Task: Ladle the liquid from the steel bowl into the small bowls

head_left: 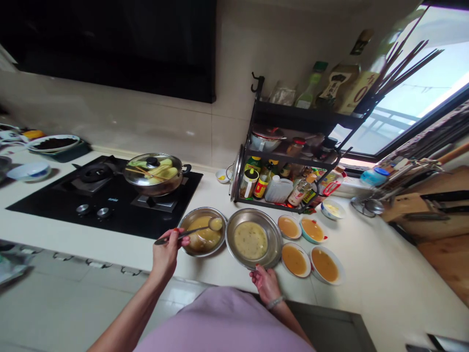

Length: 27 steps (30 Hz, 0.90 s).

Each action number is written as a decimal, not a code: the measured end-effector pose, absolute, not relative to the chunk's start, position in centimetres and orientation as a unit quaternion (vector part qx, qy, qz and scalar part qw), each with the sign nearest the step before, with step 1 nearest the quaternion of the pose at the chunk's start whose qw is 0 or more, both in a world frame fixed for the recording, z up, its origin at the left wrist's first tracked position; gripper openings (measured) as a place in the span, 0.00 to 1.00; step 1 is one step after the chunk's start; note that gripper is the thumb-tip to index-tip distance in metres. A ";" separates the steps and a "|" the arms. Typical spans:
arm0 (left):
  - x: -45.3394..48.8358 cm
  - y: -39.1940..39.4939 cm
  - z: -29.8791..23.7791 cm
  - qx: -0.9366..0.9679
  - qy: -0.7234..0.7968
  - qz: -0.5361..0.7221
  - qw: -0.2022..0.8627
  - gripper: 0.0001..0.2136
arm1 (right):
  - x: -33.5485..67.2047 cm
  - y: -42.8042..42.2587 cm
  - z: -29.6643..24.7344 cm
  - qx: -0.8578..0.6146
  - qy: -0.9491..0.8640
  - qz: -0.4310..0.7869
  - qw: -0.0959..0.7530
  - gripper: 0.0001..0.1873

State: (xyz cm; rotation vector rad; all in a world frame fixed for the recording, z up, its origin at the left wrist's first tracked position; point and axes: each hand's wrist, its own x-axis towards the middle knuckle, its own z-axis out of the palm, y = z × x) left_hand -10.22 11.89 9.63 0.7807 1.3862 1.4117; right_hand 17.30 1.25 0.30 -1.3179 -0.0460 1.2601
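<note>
My left hand (166,249) is closed round the handle of a metal ladle (190,231). The ladle's bowl hangs over the far rim of a steel bowl of yellow-brown liquid (187,220) and holds some of that liquid. My right hand (264,282) grips the near rim of a larger steel bowl (273,234), which holds a pale, thick yellow mixture. The two steel bowls stand side by side on the white counter (366,274). Several small bowls of orange-brown liquid (325,266) sit just right of the larger one.
A black gas hob (110,200) lies to the left, with a glass-lidded pan of corn pieces (154,173) on its right burner. Behind the bowls stands a black rack of sauce bottles and jars (282,161). A knife block (421,210) is at the right, dishes at the far left.
</note>
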 end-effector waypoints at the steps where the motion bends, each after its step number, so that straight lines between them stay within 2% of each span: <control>1: -9.8 11.8 10.0 0.330 0.566 0.574 0.492 0.16 | 17.3 1.2 0.3 -0.572 -0.020 0.545 0.613 0.29; 6: -6.8 11.0 10.9 0.400 0.537 0.540 0.510 0.19 | 17.3 1.2 0.0 -0.571 -0.025 0.545 0.614 0.27; 10: -4.8 10.1 10.4 0.480 0.501 0.503 0.515 0.17 | 17.4 1.1 -0.1 -0.566 -0.022 0.548 0.615 0.26; 15: -4.4 9.0 9.8 0.693 0.389 0.466 0.390 0.11 | 17.5 1.2 -0.1 -0.569 -0.025 0.549 0.611 0.27; 18: -5.0 8.7 9.9 0.746 0.343 0.462 0.335 0.09 | 17.5 1.2 -0.1 -0.570 -0.028 0.550 0.609 0.27; 25: -8.1 10.4 9.4 0.524 0.556 0.521 0.380 0.14 | 17.5 1.2 0.1 -0.573 -0.032 0.549 0.607 0.28; 27: -9.5 10.9 8.7 0.518 0.588 0.513 0.350 0.13 | 17.4 1.2 0.2 -0.573 -0.028 0.547 0.610 0.29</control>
